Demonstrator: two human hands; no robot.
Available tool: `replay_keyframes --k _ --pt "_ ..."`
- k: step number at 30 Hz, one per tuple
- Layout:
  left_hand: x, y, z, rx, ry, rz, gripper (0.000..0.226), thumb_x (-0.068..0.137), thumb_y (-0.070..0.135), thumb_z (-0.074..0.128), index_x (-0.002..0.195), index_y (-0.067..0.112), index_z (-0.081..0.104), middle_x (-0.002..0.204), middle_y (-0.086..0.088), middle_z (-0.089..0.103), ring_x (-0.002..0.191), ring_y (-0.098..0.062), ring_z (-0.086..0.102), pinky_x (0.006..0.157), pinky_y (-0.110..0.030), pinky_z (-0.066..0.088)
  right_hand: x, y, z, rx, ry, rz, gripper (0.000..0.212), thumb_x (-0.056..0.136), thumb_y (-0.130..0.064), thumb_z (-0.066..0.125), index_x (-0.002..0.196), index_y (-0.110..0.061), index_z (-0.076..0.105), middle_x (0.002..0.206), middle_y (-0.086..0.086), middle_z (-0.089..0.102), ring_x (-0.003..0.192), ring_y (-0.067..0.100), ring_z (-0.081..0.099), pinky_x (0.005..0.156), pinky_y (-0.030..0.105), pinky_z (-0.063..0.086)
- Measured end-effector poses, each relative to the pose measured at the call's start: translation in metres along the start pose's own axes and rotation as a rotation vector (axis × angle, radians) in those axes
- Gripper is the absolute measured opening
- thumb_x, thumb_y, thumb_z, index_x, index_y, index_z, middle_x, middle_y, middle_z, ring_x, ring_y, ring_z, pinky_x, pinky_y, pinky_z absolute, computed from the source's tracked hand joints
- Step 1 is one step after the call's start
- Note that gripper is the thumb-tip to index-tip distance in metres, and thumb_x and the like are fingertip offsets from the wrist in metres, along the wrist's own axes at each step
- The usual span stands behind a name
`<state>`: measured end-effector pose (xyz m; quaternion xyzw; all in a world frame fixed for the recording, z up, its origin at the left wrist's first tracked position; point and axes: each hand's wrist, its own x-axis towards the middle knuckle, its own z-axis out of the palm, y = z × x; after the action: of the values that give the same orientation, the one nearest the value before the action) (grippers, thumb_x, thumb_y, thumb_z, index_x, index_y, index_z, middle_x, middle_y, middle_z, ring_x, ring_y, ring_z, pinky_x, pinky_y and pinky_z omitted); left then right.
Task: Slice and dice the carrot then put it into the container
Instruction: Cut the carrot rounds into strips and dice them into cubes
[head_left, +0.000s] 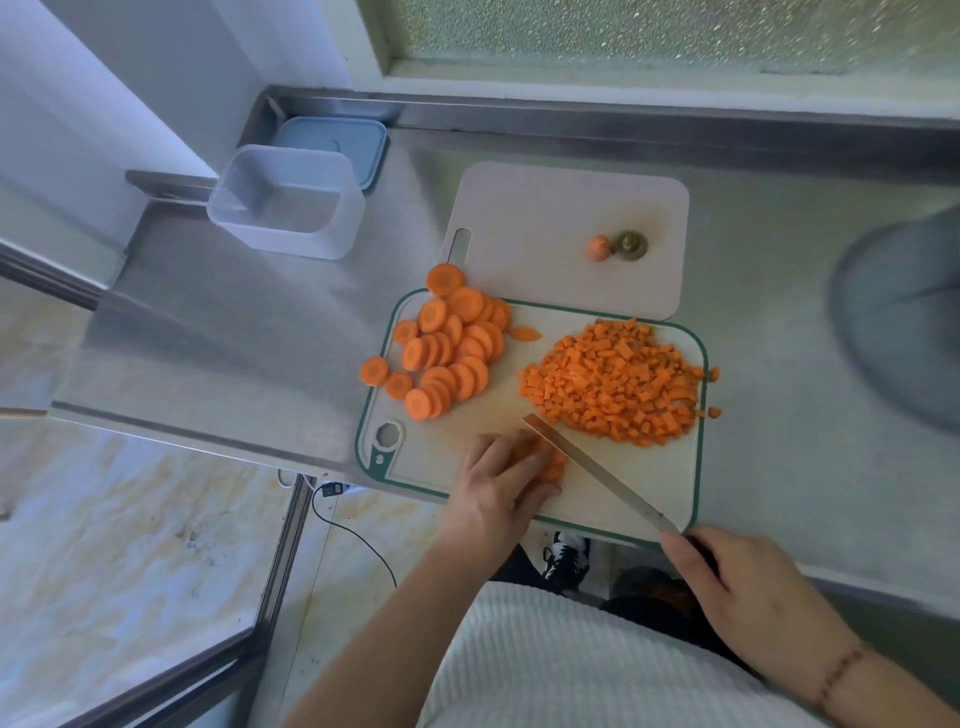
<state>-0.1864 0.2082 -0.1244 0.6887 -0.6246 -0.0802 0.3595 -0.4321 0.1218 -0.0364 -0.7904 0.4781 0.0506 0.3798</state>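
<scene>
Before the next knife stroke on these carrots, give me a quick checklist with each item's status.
1. Left hand holds the carrot pieces steady: ok.
2. Right hand grips the knife: ok.
3. Left fingers tucked back from the blade: cannot tell.
4. Cutting board fully on the counter: not ok, its near edge overhangs.
5. Container open and ready: ok.
6. Diced pile staying on board: not ok, some bits spilled right.

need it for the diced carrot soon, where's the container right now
In the head view the container stands empty at the far left of the counter, just in front of its blue lid, left of the pale board.
</scene>
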Motion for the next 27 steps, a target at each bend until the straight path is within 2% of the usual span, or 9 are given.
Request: replay_keyframes --k 3,7,12,15,20,23,27 --pt "0.000 -0.009 0.000 0.055 -0.005 0.035 0.029 0.093 0.038 0.070 0.112 0.016 0.074 0.127 -0.005 0.065 0.114 -0.032 0.053 0.099 -0.039 0.042 0.001 -0.001 -0.002 -0.055 0.004 -0.006 0.055 0.084 -0.068 0.023 0.071 -0.025 0.055 0.053 0.000 0.059 0.052 0.013 0.058 0.051 0.029 0.048" --pt "0.003 -0.012 -0.002 0.046 -0.033 0.030 0.032 0.093 0.041 0.069 0.111 0.015 0.076 0.123 -0.005 0.067 0.110 -0.032 0.055 0.096 -0.040 0.045 0.002 -0.002 -0.003 -0.043 -0.002 -0.006 0.057 0.082 -0.069 0.022 0.070 -0.024 0.055 0.052 0.001 0.059 0.050 0.014 0.058 0.051 0.030 0.048" --pt "0.003 -0.010 -0.003 0.036 -0.026 0.042 0.030 0.092 0.037 0.071 0.108 0.012 0.074 0.118 -0.004 0.062 0.108 -0.031 0.055 0.093 -0.040 0.046 0.006 -0.006 0.003 -0.034 -0.022 -0.037 0.066 0.086 -0.074 0.015 0.063 -0.023 0.050 0.049 0.002 0.054 0.051 0.012 0.056 0.045 0.025 0.042" --pt "0.003 -0.009 -0.004 0.070 -0.016 0.047 0.033 0.092 0.040 0.070 0.109 0.012 0.075 0.121 -0.006 0.063 0.113 -0.030 0.054 0.097 -0.039 0.044 0.007 -0.008 0.002 -0.014 -0.031 -0.029 0.062 0.088 -0.068 0.021 0.064 -0.021 0.052 0.050 0.004 0.055 0.050 0.014 0.055 0.048 0.031 0.045" --pt "0.008 -0.014 -0.002 0.063 -0.069 0.076 0.038 0.094 0.043 0.068 0.109 0.009 0.074 0.128 -0.011 0.065 0.120 -0.032 0.055 0.101 -0.043 0.045 0.011 0.000 -0.011 -0.004 0.004 -0.022 0.065 0.090 -0.070 0.022 0.061 -0.020 0.053 0.050 0.000 0.057 0.047 0.010 0.055 0.046 0.024 0.041" --pt "0.009 -0.016 -0.002 0.032 -0.078 0.069 0.038 0.092 0.043 0.069 0.109 0.010 0.073 0.126 -0.009 0.065 0.118 -0.030 0.055 0.099 -0.044 0.046 0.016 -0.002 -0.016 -0.036 -0.037 -0.003 0.059 0.087 -0.066 0.026 0.060 -0.020 0.051 0.047 0.002 0.054 0.046 0.011 0.054 0.049 0.031 0.045" --pt "0.008 -0.015 -0.003 -0.004 -0.073 0.065 0.035 0.092 0.039 0.072 0.109 0.009 0.073 0.123 -0.009 0.066 0.112 -0.031 0.056 0.099 -0.042 0.046 0.021 -0.012 -0.012 -0.020 -0.089 -0.011 0.059 0.086 -0.065 0.025 0.058 -0.018 0.047 0.045 0.001 0.049 0.046 0.014 0.052 0.050 0.034 0.044"
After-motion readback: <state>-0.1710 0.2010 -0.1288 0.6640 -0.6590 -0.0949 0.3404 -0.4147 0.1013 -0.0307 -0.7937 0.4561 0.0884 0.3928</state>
